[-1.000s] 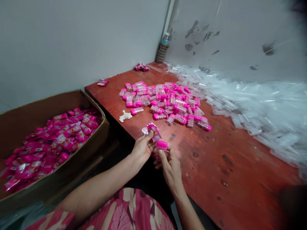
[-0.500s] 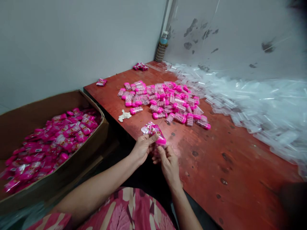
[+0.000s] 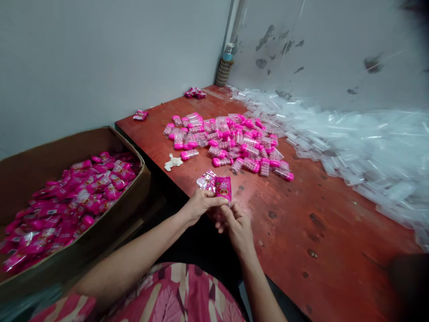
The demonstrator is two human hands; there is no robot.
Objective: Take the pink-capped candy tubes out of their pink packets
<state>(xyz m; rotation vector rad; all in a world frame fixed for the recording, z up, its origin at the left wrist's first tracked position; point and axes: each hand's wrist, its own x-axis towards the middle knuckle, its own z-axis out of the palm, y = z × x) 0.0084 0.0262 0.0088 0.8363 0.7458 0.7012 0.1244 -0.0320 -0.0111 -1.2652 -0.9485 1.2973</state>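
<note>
My left hand (image 3: 202, 205) is closed, thumb and fingers pinching a pink printed wrapper (image 3: 223, 187) at its lower left. The wrapper stands up flat, its printed face toward me. My right hand (image 3: 238, 223) is closed too, its thumb and fingertips at the wrapper's bottom edge. Its other fingers curl underneath, where something pinkish is partly hidden. Just left of the held wrapper, a shiny pink and clear printed wrapper (image 3: 207, 180) shows at the table's near edge. Beyond the hands lies a pile of small clear bottles (image 3: 231, 141) with pink caps and pink beads inside.
An open cardboard box (image 3: 142, 172) full of pink wrapped packs (image 3: 77, 197) stands left of the red table (image 3: 284, 250). Clear plastic pieces (image 3: 362, 152) are heaped along the right wall. A white scrap (image 3: 173, 162) and a bottle in a woven cover (image 3: 224, 71) are on the table.
The pink wrapper has turned from tilted and bunched to upright and flat facing me. My right hand has shifted slightly down and right; my left thumb now lies lower across the wrapper.
</note>
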